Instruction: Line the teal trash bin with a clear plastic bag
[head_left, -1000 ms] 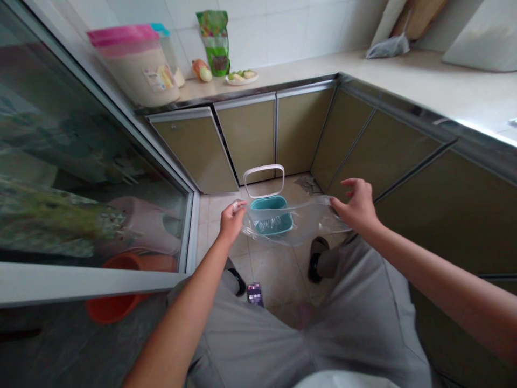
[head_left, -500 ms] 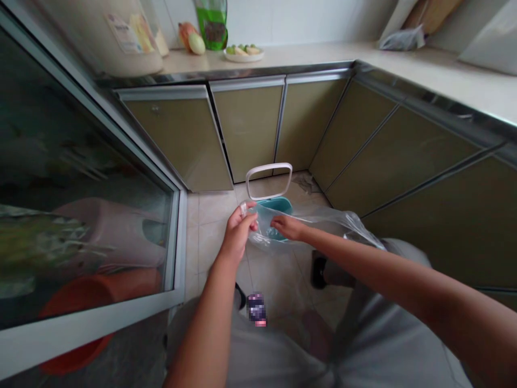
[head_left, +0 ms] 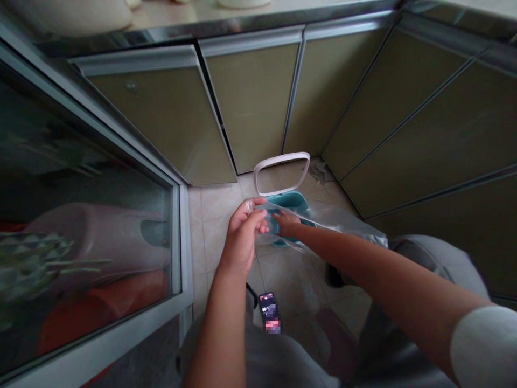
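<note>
A clear plastic bag (head_left: 351, 221) stretches sideways over the teal bin (head_left: 298, 198) on the floor. My left hand (head_left: 245, 229) pinches the bag's edge between thumb and fingers, at the bin's left side. My right hand (head_left: 287, 222) reaches leftward along the bag, its fingers stretched out and slightly apart; it appears to be inside the film. The bin's pale pink rim frame (head_left: 283, 158) stands upright behind its opening. Film and hands cover the bin's front part.
A lit phone (head_left: 269, 306) lies on the tiled floor (head_left: 218, 202) between my legs. Cabinet doors (head_left: 248, 108) stand behind and to the right. A glass sliding door (head_left: 177, 231) is on the left. Crumpled grey material (head_left: 322, 171) lies in the corner.
The view has tilted down and come closer to the bin. My right hand's fingers have spread from a more closed shape. My left hand still holds the bag.
</note>
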The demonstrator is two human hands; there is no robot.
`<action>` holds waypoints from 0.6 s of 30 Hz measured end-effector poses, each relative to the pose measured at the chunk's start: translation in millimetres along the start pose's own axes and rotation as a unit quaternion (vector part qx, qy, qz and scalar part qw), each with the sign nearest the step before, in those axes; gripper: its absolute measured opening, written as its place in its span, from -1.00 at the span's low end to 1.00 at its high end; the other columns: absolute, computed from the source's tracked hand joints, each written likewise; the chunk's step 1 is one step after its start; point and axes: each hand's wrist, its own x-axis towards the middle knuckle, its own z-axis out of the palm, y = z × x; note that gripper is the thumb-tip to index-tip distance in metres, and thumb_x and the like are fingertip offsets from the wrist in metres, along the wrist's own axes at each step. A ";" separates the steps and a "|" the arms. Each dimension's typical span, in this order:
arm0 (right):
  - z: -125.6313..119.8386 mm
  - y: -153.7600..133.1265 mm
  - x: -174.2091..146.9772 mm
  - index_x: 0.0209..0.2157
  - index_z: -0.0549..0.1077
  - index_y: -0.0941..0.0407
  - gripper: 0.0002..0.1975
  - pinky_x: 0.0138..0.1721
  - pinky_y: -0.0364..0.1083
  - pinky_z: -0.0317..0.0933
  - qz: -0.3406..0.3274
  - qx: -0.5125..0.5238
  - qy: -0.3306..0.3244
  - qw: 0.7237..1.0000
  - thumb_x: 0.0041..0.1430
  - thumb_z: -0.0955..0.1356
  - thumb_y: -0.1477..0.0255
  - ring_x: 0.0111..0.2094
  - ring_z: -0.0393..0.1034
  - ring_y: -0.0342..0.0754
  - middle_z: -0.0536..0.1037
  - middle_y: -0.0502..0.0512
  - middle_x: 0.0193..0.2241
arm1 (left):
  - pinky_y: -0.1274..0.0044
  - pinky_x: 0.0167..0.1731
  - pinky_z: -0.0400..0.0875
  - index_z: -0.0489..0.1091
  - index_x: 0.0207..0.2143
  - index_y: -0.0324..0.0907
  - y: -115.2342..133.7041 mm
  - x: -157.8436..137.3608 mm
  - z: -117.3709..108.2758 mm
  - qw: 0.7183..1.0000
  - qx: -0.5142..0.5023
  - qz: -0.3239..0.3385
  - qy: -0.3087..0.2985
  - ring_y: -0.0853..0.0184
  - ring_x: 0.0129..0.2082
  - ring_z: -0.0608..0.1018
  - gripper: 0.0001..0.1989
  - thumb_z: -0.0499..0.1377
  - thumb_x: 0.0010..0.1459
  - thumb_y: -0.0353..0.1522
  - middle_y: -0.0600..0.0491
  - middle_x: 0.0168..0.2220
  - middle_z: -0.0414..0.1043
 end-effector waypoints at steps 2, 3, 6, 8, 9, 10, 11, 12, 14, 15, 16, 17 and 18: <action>1.5 12.1 5.4 0.32 0.25 0.08 -0.04 0.25 0.42 -0.08 0.017 -0.030 0.036 0.999 -0.07 0.58 0.15 0.30 0.02 0.55 0.25 0.44 0.32 | 0.59 -0.42 0.29 0.46 -0.12 -0.20 1.7 3.1 1.6 1.000 0.000 -0.002 0.002 0.49 -0.56 0.29 -0.67 0.29 0.03 -0.32 0.26 -0.58 0.15; 2.4 17.5 8.5 0.33 0.24 0.06 0.01 0.27 0.42 -0.11 0.025 -0.047 0.045 0.998 -0.12 0.60 0.11 0.31 0.02 0.54 0.27 0.41 0.32 | 0.59 -0.42 0.29 0.46 -0.12 -0.19 2.2 4.5 2.4 1.000 0.001 -0.003 0.002 0.49 -0.56 0.28 -0.67 0.29 0.03 -0.32 0.26 -0.58 0.15; 6.4 29.2 19.8 0.42 0.13 0.05 0.18 0.32 0.37 -0.13 0.026 -0.067 0.020 0.997 -0.19 0.60 0.05 0.35 0.00 0.50 0.19 0.40 0.37 | 0.59 -0.41 0.28 0.47 -0.11 -0.20 2.0 8.5 4.8 1.000 0.009 -0.010 0.006 0.48 -0.55 0.29 -0.67 0.29 0.05 -0.30 0.25 -0.58 0.15; 9.8 32.5 28.3 0.47 0.02 0.04 0.24 0.33 0.29 -0.06 0.022 -0.074 -0.008 0.997 -0.15 0.58 0.04 0.38 -0.01 0.44 0.09 0.39 0.43 | 0.58 -0.40 0.27 0.48 -0.12 -0.21 0.1 11.3 6.5 1.000 0.017 -0.017 0.007 0.47 -0.54 0.29 -0.67 0.28 0.05 -0.30 0.24 -0.57 0.16; 11.6 32.9 32.4 0.49 -0.03 0.03 0.25 0.32 0.25 -0.01 0.015 -0.076 -0.018 0.997 -0.13 0.57 0.03 0.39 0.00 0.42 0.05 0.38 0.44 | 0.58 -0.40 0.26 0.48 -0.12 -0.21 -1.2 12.9 7.4 1.000 0.021 -0.022 0.007 0.47 -0.53 0.29 -0.67 0.28 0.06 -0.29 0.23 -0.57 0.17; 13.5 32.7 36.4 0.50 -0.05 0.03 0.25 0.31 0.22 0.03 0.010 -0.077 -0.027 0.997 -0.10 0.56 0.02 0.38 0.01 0.40 0.02 0.37 0.45 | 0.58 -0.40 0.26 0.48 -0.12 -0.22 -2.6 14.8 8.2 0.999 0.024 -0.027 0.007 0.47 -0.53 0.29 -0.67 0.28 0.05 -0.29 0.23 -0.57 0.17; 15.3 32.1 40.1 0.50 -0.07 0.03 0.24 0.30 0.20 0.06 0.005 -0.079 -0.033 0.996 -0.08 0.55 0.01 0.38 0.02 0.40 0.01 0.37 0.45 | 0.58 -0.40 0.25 0.48 -0.12 -0.22 -4.1 16.9 8.9 0.999 0.027 -0.031 0.007 0.47 -0.53 0.29 -0.67 0.28 0.05 -0.29 0.23 -0.56 0.18; 17.4 31.4 43.6 0.51 -0.06 0.03 0.23 0.30 0.19 0.05 0.000 -0.081 -0.036 0.996 -0.06 0.54 -0.01 0.38 0.03 0.40 0.00 0.38 0.45 | 0.57 -0.40 0.25 0.49 -0.12 -0.22 -5.7 19.3 9.5 0.999 0.029 -0.034 0.009 0.47 -0.53 0.29 -0.67 0.28 0.05 -0.29 0.23 -0.56 0.19; 22.2 30.6 49.9 0.50 -0.03 0.00 0.20 0.31 0.25 -0.01 -0.001 -0.088 -0.038 0.995 -0.05 0.53 -0.02 0.38 -0.01 0.42 -0.01 0.39 0.45 | 0.57 -0.41 0.23 0.49 -0.13 -0.23 -8.7 24.9 10.3 0.998 0.037 -0.041 0.014 0.47 -0.53 0.28 -0.67 0.28 0.04 -0.29 0.22 -0.56 0.19; 25.1 30.8 52.9 0.50 -0.02 -0.02 0.18 0.32 0.29 -0.06 0.000 -0.093 -0.039 0.995 -0.04 0.54 -0.02 0.39 -0.05 0.43 -0.01 0.39 0.45 | 0.57 -0.42 0.22 0.49 -0.13 -0.23 -10.2 28.0 10.6 0.998 0.041 -0.045 0.017 0.47 -0.53 0.28 -0.67 0.28 0.03 -0.29 0.22 -0.56 0.19; 28.5 31.7 56.0 0.49 0.00 -0.04 0.17 0.32 0.33 -0.11 0.001 -0.097 -0.040 0.994 -0.04 0.54 -0.01 0.40 -0.09 0.44 -0.02 0.40 0.45 | 0.57 -0.42 0.21 0.49 -0.14 -0.24 -11.8 31.3 10.9 0.997 0.046 -0.050 0.021 0.47 -0.52 0.28 -0.67 0.29 0.03 -0.29 0.22 -0.55 0.20; 32.4 33.1 59.2 0.49 0.01 -0.05 0.17 0.32 0.36 -0.13 0.001 -0.097 -0.042 0.994 -0.06 0.55 0.00 0.41 -0.13 0.45 -0.03 0.40 0.46 | 0.57 -0.42 0.20 0.49 -0.14 -0.24 -13.4 34.7 11.1 0.997 0.052 -0.056 0.025 0.47 -0.52 0.28 -0.66 0.29 0.03 -0.28 0.22 -0.55 0.20; 36.7 35.1 62.5 0.49 0.03 -0.03 0.18 0.32 0.37 -0.14 -0.002 -0.090 -0.045 0.995 -0.08 0.56 0.01 0.41 -0.14 0.47 -0.03 0.41 0.46 | 0.57 -0.42 0.19 0.49 -0.14 -0.24 -15.0 38.0 11.3 0.996 0.058 -0.063 0.028 0.47 -0.52 0.28 -0.66 0.29 0.03 -0.28 0.22 -0.55 0.20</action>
